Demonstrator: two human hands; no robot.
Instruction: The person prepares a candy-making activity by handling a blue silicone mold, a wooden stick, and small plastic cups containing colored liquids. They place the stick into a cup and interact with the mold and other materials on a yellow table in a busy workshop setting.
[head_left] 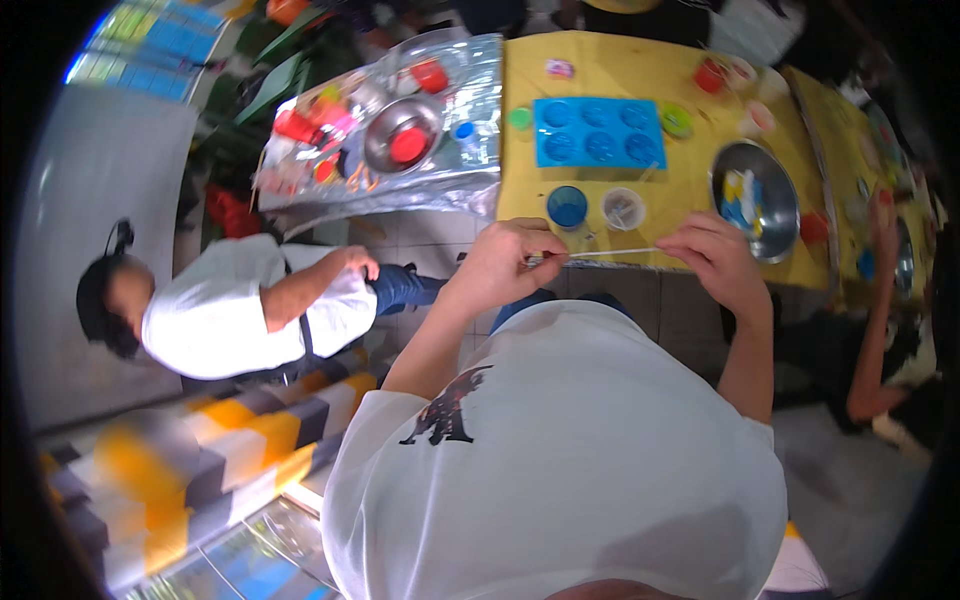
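The yellow-covered table [690, 185] spreads out in front of me, with a silver-covered table [482, 85] beside it on my left. A co-worker in a white shirt [225, 310] stands near that second table, one forearm bent across the body. On the yellow cover lies a blue six-cavity mold [577, 134]. To its right sits a steel mixing bowl [781, 222] with a blue, yellow and white mass inside; I cannot tell what it is. A smaller steel bowl [377, 135] on the silver cover holds a round red piece [408, 145].

My left hand [512, 262] and right hand [716, 258] are raised at the table's near edge, well apart, each pinching between thumb and fingers. Just beyond them stand a blue cup [567, 208] and, near it on the right, a pale translucent cup [624, 209] with something greyish in it. A lime-green round container [677, 121] sits by the mold's right end. Thinnest of all is the white length [612, 252] stretched straight between my two pinches, in front of both cups; whether it is a stick or a taut cord, I cannot tell.
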